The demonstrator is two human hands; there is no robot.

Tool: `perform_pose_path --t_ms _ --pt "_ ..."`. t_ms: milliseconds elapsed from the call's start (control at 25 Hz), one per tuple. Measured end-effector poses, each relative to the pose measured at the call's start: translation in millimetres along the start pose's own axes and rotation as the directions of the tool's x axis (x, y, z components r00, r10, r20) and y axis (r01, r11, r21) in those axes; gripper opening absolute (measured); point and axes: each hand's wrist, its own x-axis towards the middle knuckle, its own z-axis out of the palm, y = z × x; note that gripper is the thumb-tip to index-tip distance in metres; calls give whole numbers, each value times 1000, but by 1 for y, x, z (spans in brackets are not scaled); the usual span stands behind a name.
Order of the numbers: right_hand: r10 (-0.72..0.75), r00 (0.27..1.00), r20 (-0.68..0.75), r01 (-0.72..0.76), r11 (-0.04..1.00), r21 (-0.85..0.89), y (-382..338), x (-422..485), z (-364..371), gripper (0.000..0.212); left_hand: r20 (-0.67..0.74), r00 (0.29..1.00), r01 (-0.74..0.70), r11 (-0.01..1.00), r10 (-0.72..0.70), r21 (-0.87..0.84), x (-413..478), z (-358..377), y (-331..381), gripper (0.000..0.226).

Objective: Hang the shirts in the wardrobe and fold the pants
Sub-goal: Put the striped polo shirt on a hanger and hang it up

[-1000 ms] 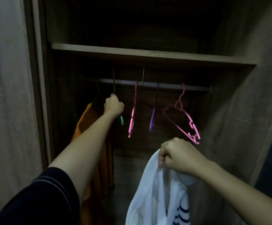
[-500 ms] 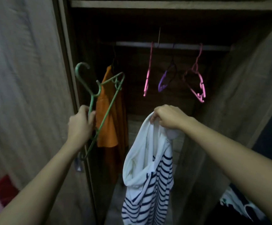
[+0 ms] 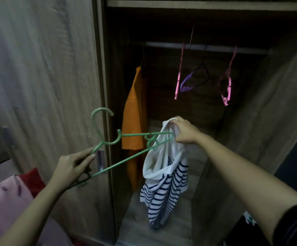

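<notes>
A person stands at an open wardrobe [image 3: 268, 107], caught midway through hanging a shirt. The left hand [image 3: 71, 167] pinches one shoulder arm of a green plastic hanger [image 3: 126, 160] between thumb and fingers and holds it out in front of the wardrobe door, hook uppermost. The right hand [image 3: 185, 132] is closed around the bunched collar of a white shirt with navy stripes [image 3: 163, 189], which dangles free in the doorway. The hanger's far arm reaches the neck opening just beside that hand; whether the tip is inside the shirt cannot be told.

Inside, an orange shirt [image 3: 133, 125] hangs at the left end of the rail [image 3: 215, 49], which suggests one garment is done. Three empty hangers wait further along: a pink hanger [image 3: 179, 73], a purple hanger [image 3: 186, 82] and a second pink hanger [image 3: 228, 89] near the right end.

By the look of it, the task is at an early stage. The striped shirt has yet to be threaded onto the green hanger and hooked on the rail, most likely beside the orange one. No pants can be made out; pink fabric [image 3: 2, 201] lies at lower left and a patterned cloth [image 3: 248, 219] shows at lower right, too little of either to identify. The folding appears to be ahead.
</notes>
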Motion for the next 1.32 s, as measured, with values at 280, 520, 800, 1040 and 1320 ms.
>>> perform_pose_path --t_ms 280,520,800,1040,1320 --pt "-385 919 -84 369 916 -159 -67 -6 9 50 -138 964 -232 973 228 -17 20 55 41 38" --pt "-517 770 -375 407 850 -336 -54 -10 -13 41 -297 939 -180 984 174 7 27 46 67 26" --pt "-377 784 -493 348 925 -154 -63 -13 -43 39 -16 989 146 980 -145 136 -51 139 75 24" --pt "-349 776 -525 326 935 -139 -29 -29 -65 49 294 912 389 829 -286 -401 -15 132 27 54" --pt "-220 829 -515 168 975 -147 40 -41 -31 53 468 863 309 931 -190 -192 62 62 40 43"
